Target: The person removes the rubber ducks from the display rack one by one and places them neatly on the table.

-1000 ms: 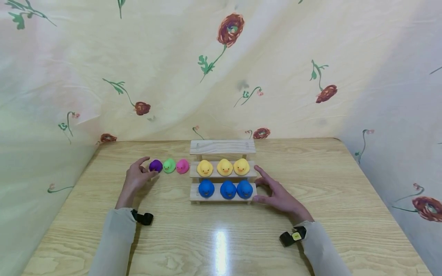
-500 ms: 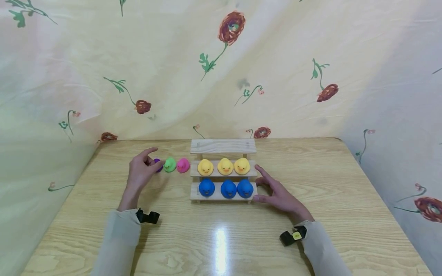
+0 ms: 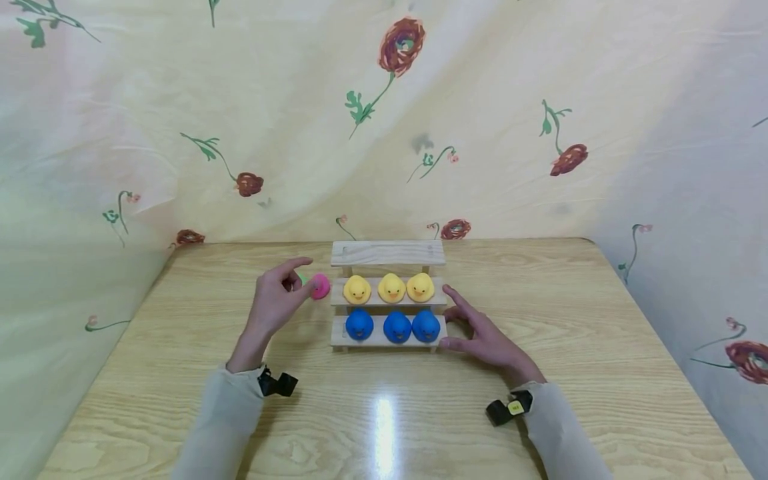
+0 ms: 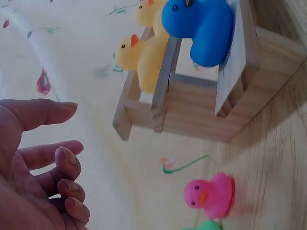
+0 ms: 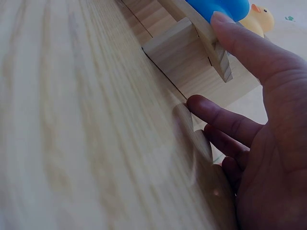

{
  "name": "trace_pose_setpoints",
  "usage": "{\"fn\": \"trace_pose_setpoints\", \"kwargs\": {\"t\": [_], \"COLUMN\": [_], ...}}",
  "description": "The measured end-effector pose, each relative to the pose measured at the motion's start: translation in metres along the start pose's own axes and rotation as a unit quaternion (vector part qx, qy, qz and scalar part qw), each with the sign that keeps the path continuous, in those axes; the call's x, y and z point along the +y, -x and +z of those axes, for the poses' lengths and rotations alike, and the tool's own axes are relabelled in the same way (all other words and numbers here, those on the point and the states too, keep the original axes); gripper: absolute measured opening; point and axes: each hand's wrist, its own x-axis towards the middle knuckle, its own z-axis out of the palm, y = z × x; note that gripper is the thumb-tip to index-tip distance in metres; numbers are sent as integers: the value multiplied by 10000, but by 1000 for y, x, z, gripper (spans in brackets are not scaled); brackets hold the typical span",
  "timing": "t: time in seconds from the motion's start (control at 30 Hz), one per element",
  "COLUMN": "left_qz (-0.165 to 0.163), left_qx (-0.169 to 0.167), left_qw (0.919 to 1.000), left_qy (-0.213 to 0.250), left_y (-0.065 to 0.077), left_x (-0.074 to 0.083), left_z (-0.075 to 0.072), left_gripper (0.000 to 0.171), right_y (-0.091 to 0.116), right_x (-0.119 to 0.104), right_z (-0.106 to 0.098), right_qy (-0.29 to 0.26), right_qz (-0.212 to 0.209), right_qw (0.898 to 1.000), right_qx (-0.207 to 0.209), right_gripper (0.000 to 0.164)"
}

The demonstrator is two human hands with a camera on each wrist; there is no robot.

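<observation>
My left hand (image 3: 277, 299) hovers left of a stepped wooden rack (image 3: 387, 253), over small rubber ducks on the table. Its thumb and fingers stand apart with nothing between them in the left wrist view. A pink duck (image 3: 321, 287) shows just past the thumb; of the green duck (image 4: 209, 225) only a part is visible. The purple duck is hidden. My right hand (image 3: 489, 339) rests at the rack's right end, thumb on the lowest shelf's edge (image 5: 219, 60), fingers spread along the side. Yellow ducks (image 3: 392, 289) sit on the middle shelf, blue ducks (image 3: 397, 327) on the lowest.
The wooden table (image 3: 336, 413) reaches back to a flowered cloth (image 3: 288, 120), which also hangs at both sides. No ducks sit on the rack's top shelf. A black strap camera is on each wrist.
My left hand has moved right, from beside the purple duck to over the green one, covering the purple duck and most of the green. The right hand and the rack have stayed put.
</observation>
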Motion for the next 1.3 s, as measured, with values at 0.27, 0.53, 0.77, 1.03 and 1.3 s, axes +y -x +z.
{"fn": "trace_pose_setpoints", "kwargs": {"t": [0.27,0.53,0.77,1.03,1.3], "left_qz": [106,201,204,424,323], "left_qx": [-347,-669,-903,-1023,-1046], "left_qw": [9992,9972,9956,9938,9940], "left_qy": [143,252,142,130,77], "left_y": [2,3,3,1,0], "left_x": [9,14,19,20,20], "left_z": [16,32,43,48,51], "left_gripper": [44,45,46,42,41], "right_y": [-1,-1,-1,-1,-2], "right_x": [1,0,-2,-3,-3], "right_z": [-2,-2,-3,-4,-5], "right_qy": [-67,-55,-80,-107,-117], "right_qz": [-18,24,77,42,46], "right_qw": [10000,10000,9999,9999,9999], "right_qx": [-26,-23,-27,-59,-65], "right_gripper": [93,92,92,92,93]}}
